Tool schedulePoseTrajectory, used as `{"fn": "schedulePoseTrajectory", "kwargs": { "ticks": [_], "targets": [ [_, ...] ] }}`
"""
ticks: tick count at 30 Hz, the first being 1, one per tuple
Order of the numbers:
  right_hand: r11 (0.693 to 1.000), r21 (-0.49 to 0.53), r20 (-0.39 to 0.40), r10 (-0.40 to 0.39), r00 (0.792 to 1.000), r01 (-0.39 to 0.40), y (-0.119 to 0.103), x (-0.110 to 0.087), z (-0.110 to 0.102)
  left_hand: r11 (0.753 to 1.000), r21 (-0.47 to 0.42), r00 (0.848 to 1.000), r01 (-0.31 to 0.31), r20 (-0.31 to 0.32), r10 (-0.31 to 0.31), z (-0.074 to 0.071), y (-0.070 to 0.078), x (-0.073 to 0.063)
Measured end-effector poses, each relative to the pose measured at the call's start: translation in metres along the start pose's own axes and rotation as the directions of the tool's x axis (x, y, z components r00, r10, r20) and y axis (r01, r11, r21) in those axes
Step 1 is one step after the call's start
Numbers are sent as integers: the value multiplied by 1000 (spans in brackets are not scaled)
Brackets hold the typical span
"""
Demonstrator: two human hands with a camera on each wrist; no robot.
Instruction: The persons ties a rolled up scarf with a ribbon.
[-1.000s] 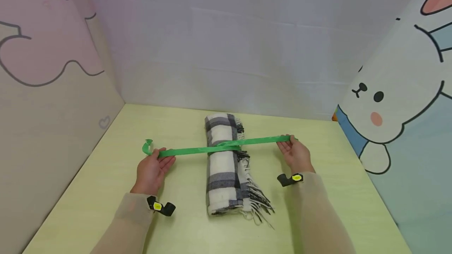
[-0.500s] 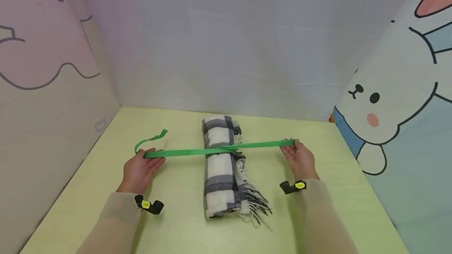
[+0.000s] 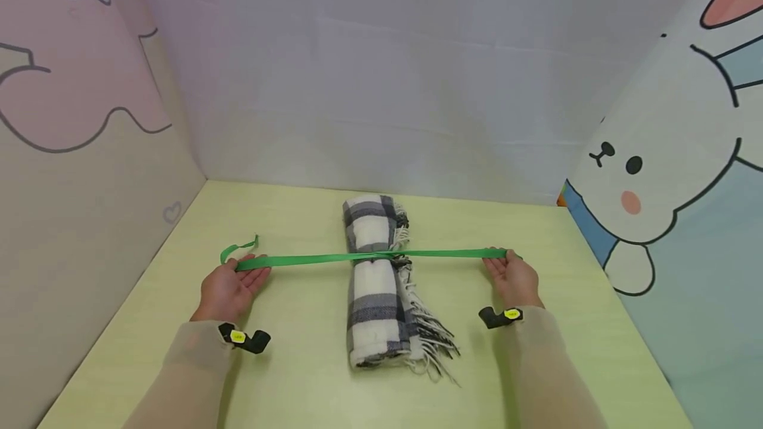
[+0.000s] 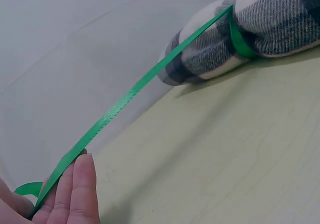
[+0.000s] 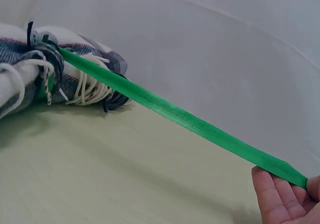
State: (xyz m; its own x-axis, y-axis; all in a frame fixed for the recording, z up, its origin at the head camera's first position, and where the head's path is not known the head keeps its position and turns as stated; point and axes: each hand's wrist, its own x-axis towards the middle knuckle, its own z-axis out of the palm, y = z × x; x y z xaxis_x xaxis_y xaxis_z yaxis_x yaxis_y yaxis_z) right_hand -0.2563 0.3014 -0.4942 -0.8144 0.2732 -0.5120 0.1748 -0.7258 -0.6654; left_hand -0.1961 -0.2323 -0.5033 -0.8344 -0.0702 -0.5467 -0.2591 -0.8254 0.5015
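A rolled black-and-white checked scarf (image 3: 374,310) lies lengthwise on the table, its fringe spilling out on the right side. Round its middle runs a green ribbon (image 3: 310,259), crossed on top and pulled in so the roll is pinched to a waist. My left hand (image 3: 226,288) pinches one end between thumb and fingers, with a loose tail curling up behind it. My right hand (image 3: 514,278) pinches the other end. Both lengths stretch straight and taut from the scarf, as the left wrist view shows with the ribbon (image 4: 125,101) and the right wrist view with its ribbon (image 5: 165,115).
The pale yellow table (image 3: 298,389) is bounded by a plain light back wall (image 3: 381,85). A cartoon-printed panel (image 3: 685,217) closes the right side, and another panel (image 3: 89,204) the left. Each wrist carries a small black camera.
Both hands have moved apart, the left further left and the right slightly right and nearer me. The ribbon's crossing has tightened into a narrow cinch, squeezing the scarf's middle.
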Motion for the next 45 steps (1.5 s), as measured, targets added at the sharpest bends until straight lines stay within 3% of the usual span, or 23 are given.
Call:
{"fn": "schedulePoseTrajectory", "kwargs": {
  "ticks": [13,20,26,29,32,34,38,40,45],
  "targets": [
    [999,-7,-58,-37,998,37,-10,2,-3,1000,-21,999,1,-51,-2,-7,19,1],
    [998,-65,-70,-8,997,3,-5,1,-5,999,28,998,31,49,-32,4,20,16],
    [997,-60,-21,40,999,-42,-4,-1,-2,998,34,996,56,62,-58,16,14,27],
    [996,-58,-3,65,998,-65,-5,-2,-2,996,71,998,48,44,-51,14,16,27],
    [997,-58,0,57,998,-57,-8,-2,-5,983,182,1000,-11,24,7,4,22,24],
    [997,-64,3,44,999,-43,-12,-1,-9,938,333,996,-91,23,88,-5,28,23],
    [995,-94,24,19,1000,-17,-21,0,-17,748,630,971,-207,39,236,-25,40,25],
    [993,-116,30,13,999,-10,-25,1,-19,647,728,960,-225,50,277,-33,46,27],
    [986,-167,25,7,1000,-2,-37,5,-26,449,866,941,-221,68,333,-45,62,30]
  ]
}}
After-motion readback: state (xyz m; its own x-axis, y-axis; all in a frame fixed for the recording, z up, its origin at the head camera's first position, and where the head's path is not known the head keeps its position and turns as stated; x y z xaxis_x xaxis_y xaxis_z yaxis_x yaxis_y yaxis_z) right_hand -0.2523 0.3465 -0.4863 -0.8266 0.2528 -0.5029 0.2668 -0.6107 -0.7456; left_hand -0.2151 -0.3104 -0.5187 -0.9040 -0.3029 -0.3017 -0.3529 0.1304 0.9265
